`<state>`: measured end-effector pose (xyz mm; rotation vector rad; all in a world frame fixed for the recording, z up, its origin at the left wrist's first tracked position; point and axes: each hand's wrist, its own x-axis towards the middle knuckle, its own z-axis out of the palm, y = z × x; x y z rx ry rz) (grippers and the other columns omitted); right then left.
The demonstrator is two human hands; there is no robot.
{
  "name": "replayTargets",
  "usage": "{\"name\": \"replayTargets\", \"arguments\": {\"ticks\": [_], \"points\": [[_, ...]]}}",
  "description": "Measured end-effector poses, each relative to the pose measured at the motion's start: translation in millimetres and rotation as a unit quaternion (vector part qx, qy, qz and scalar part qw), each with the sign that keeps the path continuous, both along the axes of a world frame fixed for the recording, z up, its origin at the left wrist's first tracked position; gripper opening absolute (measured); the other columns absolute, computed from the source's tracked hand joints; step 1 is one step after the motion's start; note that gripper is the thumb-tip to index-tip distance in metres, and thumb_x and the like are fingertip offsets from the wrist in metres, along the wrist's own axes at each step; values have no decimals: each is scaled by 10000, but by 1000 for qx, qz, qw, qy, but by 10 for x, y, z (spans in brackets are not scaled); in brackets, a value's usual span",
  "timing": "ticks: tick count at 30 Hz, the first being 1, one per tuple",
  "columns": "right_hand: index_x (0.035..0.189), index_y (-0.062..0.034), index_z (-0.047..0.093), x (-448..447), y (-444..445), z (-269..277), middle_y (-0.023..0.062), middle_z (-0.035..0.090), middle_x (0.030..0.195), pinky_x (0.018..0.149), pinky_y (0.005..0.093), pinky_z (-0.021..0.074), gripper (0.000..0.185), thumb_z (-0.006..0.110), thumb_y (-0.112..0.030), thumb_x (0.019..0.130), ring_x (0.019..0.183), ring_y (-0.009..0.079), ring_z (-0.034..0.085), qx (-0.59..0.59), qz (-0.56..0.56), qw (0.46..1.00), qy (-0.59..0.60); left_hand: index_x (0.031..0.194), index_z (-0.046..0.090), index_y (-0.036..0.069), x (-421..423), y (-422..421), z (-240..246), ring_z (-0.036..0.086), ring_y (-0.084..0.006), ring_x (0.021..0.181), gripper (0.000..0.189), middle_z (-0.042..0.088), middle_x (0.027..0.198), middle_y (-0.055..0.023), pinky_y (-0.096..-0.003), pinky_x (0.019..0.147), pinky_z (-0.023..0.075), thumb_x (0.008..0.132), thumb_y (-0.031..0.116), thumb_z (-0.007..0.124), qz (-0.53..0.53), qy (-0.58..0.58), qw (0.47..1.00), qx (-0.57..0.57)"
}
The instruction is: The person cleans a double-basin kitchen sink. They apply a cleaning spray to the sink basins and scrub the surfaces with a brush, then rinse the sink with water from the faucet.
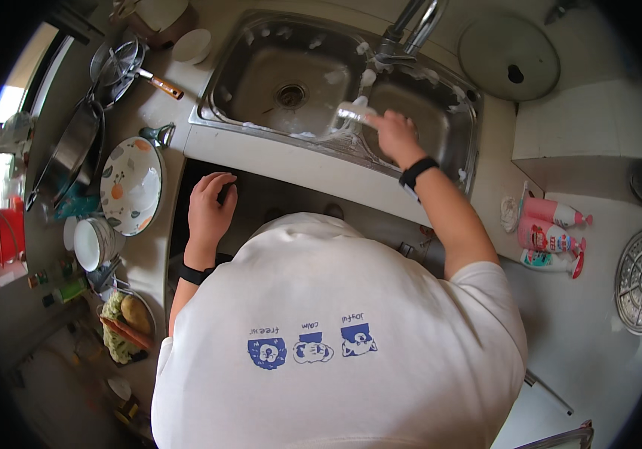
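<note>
My right hand (398, 136) grips a whitish scrubbing brush or pad (356, 113), its exact kind unclear, over the divider of a stainless steel double sink (298, 134). White foam lies on the divider, around the faucet (396, 47) and along the rims of both basins. The left basin shows a round drain strainer (291, 96). Away from the sink, my left hand (212, 205) hangs in front of the counter edge, fingers curled loosely and holding nothing.
On the left counter are a patterned plate (133, 186), stacked bowls (90, 244), pans (68, 151), a peeler (158, 134) and vegetables (124, 325). To the right are a glass lid (508, 59), detergent bottles (551, 236) and a steamer rack (637, 280).
</note>
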<state>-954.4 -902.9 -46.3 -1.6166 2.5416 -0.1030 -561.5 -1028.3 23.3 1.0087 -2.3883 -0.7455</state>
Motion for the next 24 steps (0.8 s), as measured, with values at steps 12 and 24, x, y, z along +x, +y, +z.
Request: {"name": "replayTargets", "arguments": {"ticks": [12, 24], "points": [[1246, -257, 693, -257, 122, 23, 115, 622, 1024, 896, 468, 468, 450, 605, -53, 854, 1067, 331, 595, -2, 76, 991, -113, 1045, 700, 34, 201, 122, 1, 668, -320, 984, 173, 680, 1125, -124, -359, 834, 529, 875, 52, 669, 58, -10, 998, 4], [1264, -174, 680, 527, -255, -144, 172, 609, 1011, 867, 440, 498, 437, 583, -70, 850, 979, 377, 598, -44, 103, 967, -227, 1049, 700, 33, -64, 69, 20, 653, -320, 1002, 190, 683, 1100, -123, -370, 863, 521, 860, 48, 681, 13, 17, 1000, -8]]}}
